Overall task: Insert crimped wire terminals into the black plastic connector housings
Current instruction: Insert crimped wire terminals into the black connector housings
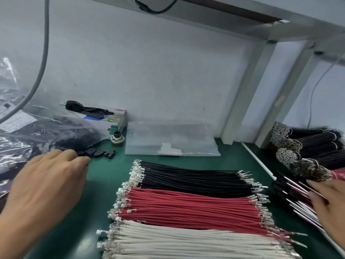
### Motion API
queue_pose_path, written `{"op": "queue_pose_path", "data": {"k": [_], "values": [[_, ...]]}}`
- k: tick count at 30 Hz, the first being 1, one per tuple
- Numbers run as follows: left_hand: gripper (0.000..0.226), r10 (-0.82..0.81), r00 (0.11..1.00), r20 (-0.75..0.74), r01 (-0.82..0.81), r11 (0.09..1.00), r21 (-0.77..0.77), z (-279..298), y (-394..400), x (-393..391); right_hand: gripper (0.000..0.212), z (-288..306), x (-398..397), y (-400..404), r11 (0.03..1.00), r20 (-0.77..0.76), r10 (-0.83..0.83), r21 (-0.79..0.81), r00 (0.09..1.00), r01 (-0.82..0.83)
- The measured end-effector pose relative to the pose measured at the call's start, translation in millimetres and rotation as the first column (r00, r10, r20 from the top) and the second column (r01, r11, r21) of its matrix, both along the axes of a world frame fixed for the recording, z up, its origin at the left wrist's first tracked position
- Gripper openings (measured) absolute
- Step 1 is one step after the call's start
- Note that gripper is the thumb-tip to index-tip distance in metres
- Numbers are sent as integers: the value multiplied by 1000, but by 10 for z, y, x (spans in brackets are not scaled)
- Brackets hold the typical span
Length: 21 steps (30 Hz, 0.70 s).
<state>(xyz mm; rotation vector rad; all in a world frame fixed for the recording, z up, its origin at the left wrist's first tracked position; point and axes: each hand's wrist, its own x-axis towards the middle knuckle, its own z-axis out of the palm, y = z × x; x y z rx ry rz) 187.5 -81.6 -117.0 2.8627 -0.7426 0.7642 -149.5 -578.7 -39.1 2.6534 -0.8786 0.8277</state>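
Green tabletop (104, 184); black, red, white crimped wires (194, 202) stacked, uninserted. Left hand (46, 186) spread, reaching toward empty black housings (97, 152). Right hand (328, 204) touching finished assemblies (291, 193), grip unclear. Mostly remaining.

I see a bright picture with soft, even light that seems to come from above. The white wall (149, 71) looks a bit gray. My left hand (46, 186) drops a dark shadow on the green mat (104, 176). The plastic bag (16, 143) on the left shines with white glare. Both hands look blurry. The shelf posts (248, 90) lean and bend near the edges.
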Motion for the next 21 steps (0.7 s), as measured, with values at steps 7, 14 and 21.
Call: {"op": "queue_pose_path", "data": {"k": [7, 14, 21], "values": [[38, -213, 967, 136, 246, 920, -305, 356, -334, -533, 12, 286, 1004, 1270, 777, 158, 551, 261, 819, -573], [18, -347, 933, 92, 354, 848, -394, 432, -459, -775, 25, 83, 2100, 2049, 679, -56, 647, 496, 760, -542], [31, -385, 922, 50, 365, 816, -448, 519, -509, -900, 4, -16, 2191, 2000, 702, -10, 606, 476, 795, -530]]}}
